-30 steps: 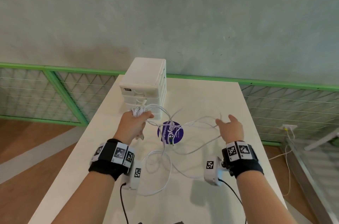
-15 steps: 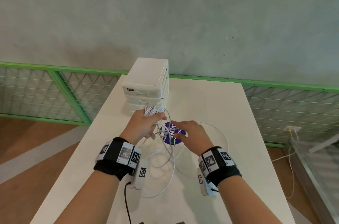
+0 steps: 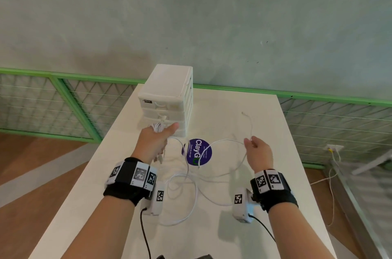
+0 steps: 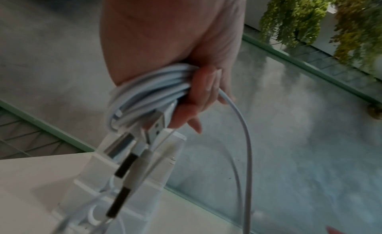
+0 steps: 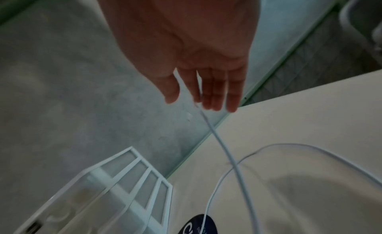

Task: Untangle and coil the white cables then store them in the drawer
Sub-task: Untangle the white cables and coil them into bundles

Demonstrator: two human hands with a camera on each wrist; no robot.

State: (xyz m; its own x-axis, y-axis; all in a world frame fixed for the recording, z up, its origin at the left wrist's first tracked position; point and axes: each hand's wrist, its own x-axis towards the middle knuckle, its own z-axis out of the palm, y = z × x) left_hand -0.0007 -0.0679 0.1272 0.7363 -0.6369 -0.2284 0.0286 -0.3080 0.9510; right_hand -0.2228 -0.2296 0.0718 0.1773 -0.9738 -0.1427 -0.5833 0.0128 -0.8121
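My left hand point(image 3: 156, 138) grips a coil of white cables point(image 4: 148, 93) just in front of the white drawer unit point(image 3: 169, 97). Several plugs point(image 4: 126, 157) hang from the coil below the fingers. Out to the right, above the table, my right hand point(image 3: 253, 147) pinches one white cable strand point(image 5: 219, 139) between thumb and fingers. That strand's free end point(image 3: 242, 113) sticks up beyond the hand. Loose cable loops point(image 3: 184, 191) lie on the table between my wrists and run up to the coil. The drawers appear closed.
The white table point(image 3: 222, 106) carries a round purple sticker point(image 3: 199, 152) under the cables. A green-framed mesh fence point(image 3: 63, 99) and a grey wall stand behind it. Another cable and a wall socket point(image 3: 333, 149) are on the right, off the table.
My right hand has swung from beside the left hand out to the right, drawing one strand with it. The left hand has stayed by the drawers with the coil.
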